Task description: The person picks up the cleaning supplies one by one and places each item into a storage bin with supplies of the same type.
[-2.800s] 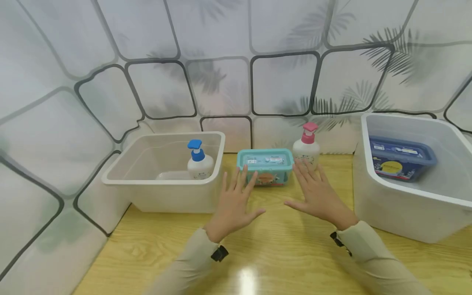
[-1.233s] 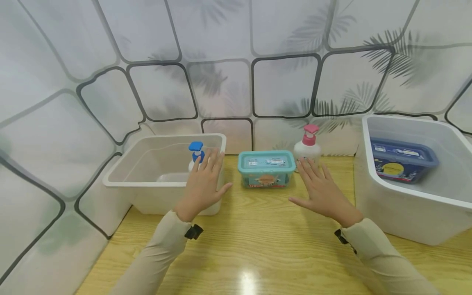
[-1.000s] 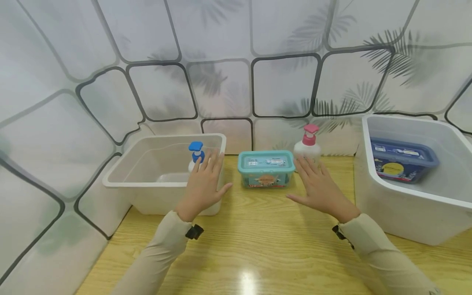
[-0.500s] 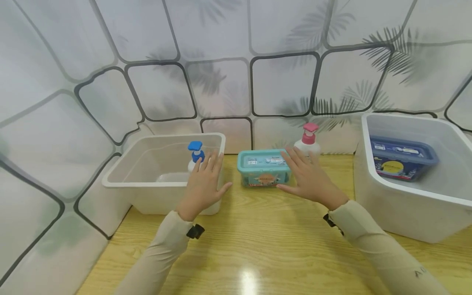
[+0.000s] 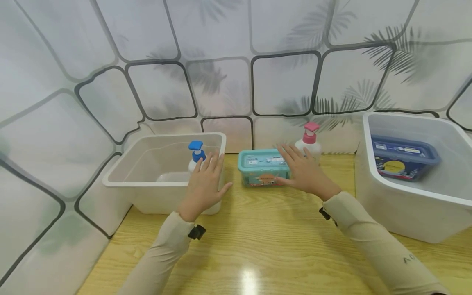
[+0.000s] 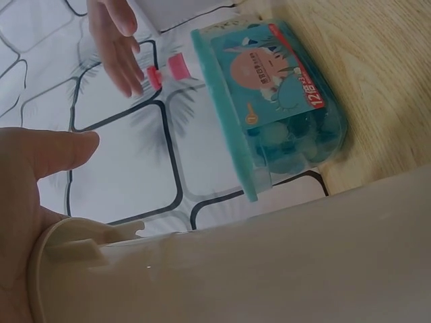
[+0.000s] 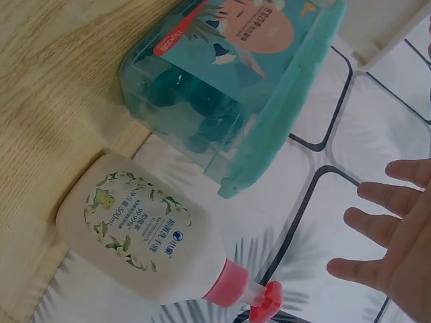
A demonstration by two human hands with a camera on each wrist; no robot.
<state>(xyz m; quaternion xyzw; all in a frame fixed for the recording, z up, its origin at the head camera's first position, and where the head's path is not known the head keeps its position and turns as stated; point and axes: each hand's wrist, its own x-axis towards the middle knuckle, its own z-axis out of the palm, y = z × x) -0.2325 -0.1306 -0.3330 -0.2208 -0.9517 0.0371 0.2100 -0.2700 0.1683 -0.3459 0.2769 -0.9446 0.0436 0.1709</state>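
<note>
My left hand (image 5: 203, 186) lies over the near right corner of the left white bin (image 5: 155, 198), fingers straight and thumb out to the side. Inside that bin stands a white pump bottle with a blue pump head (image 5: 198, 155), its lower part hidden. Over the right end of a teal lidded box of laundry pods (image 5: 259, 175) hovers my right hand (image 5: 304, 172), fingers spread and holding nothing. Behind that hand is a white hand-soap bottle (image 5: 312, 148) with a pink pump; the right wrist view shows its printed label (image 7: 138, 229). Blue-green pods (image 7: 192, 97) show through the box's clear side.
On the right, a second white bin (image 5: 398, 213) holds a dark blue lidded box (image 5: 402, 157). A patterned wall covering (image 5: 284, 84) rises behind the wooden table (image 5: 236, 246) and along its left side.
My left hand went left from the teal box to the bin's corner, then stayed there. My right hand has moved left from in front of the pink-pump bottle to over the teal box.
</note>
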